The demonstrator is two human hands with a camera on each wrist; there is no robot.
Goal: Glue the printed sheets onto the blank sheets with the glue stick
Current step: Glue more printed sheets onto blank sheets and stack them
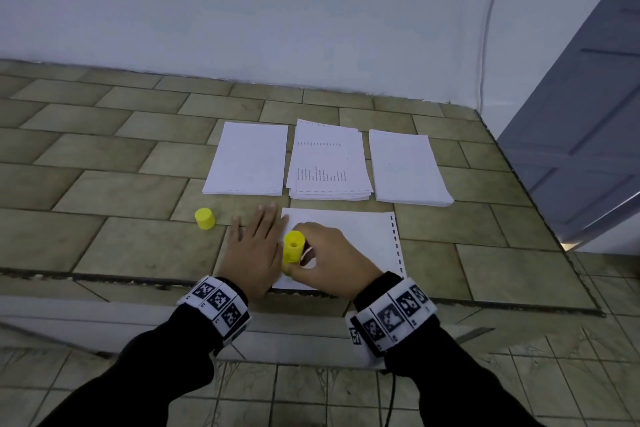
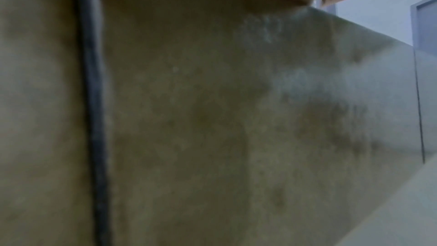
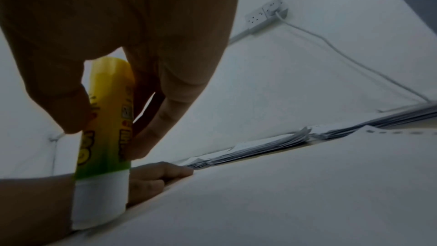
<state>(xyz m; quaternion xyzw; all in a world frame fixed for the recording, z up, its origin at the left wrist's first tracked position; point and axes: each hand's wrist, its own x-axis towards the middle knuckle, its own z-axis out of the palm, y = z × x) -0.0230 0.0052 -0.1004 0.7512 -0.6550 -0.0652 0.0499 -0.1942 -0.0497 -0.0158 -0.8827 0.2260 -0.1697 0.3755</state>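
A white sheet (image 1: 360, 239) with punched holes along its right edge lies on the tiled ledge in front of me. My right hand (image 1: 323, 258) grips the yellow glue stick (image 1: 292, 248) upright, its white tip (image 3: 100, 201) pressed on the sheet's left part. My left hand (image 1: 254, 250) lies flat, fingers straight, holding down the sheet's left edge. The left hand's fingers (image 3: 160, 175) show behind the stick in the right wrist view. The yellow cap (image 1: 205, 218) stands on the tiles to the left. The left wrist view shows only blurred tile.
Three paper stacks lie behind the sheet: a blank stack (image 1: 248, 159) at left, a printed stack (image 1: 329, 163) in the middle, another blank stack (image 1: 407, 166) at right. A white wall (image 1: 277, 10) with a cable (image 1: 488, 28) rises behind. A grey door (image 1: 581, 135) stands at right.
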